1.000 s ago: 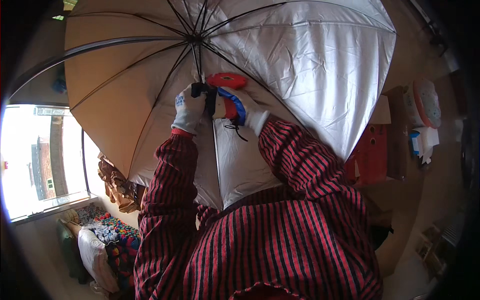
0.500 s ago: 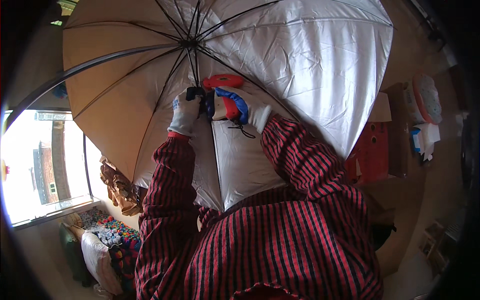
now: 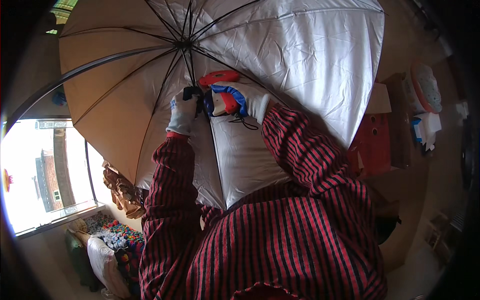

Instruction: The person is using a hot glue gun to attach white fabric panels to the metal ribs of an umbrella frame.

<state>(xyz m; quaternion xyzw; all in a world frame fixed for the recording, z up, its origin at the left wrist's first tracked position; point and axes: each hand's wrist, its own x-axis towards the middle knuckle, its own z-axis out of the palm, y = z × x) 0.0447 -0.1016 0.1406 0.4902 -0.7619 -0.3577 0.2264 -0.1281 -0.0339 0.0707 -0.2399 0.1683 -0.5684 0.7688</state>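
An open umbrella (image 3: pixel 280 55) is held overhead, its silver lining facing the camera and its black shaft running from the rib hub down to the hands. The gloved left hand (image 3: pixel 182 112) is clamped around the shaft's black handle (image 3: pixel 191 93), directly below the hub. The gloved right hand (image 3: pixel 240 102) is closed on a red and blue tool (image 3: pixel 222 100), touching the handle from the right, its long axis lying roughly level
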